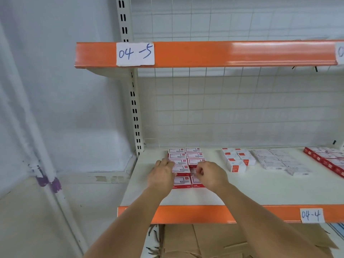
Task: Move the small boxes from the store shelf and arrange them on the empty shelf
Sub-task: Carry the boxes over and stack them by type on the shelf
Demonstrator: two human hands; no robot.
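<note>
Now I see both hands over the block of small red-and-white cardboard boxes, which lie flat in two columns on the cream metal shelf with the orange front strip. My left hand lies palm down on the left column, fingers straight and close together, their tips touching a box in the middle of that column. My right hand has its fingers curled, and the fingertips pinch the edge of a box in the right column, though how firm the hold is I cannot tell. Beyond the fingertips of both hands, more boxes of the same block run back to the white wire grid panel. To the right of my right fingers, well apart, sit a cluster of white boxes with red corners, then pale white packs, then a row of red boxes. A handwritten paper label reading 04-4 is stuck on the strip nearer me than the fingers.
</note>
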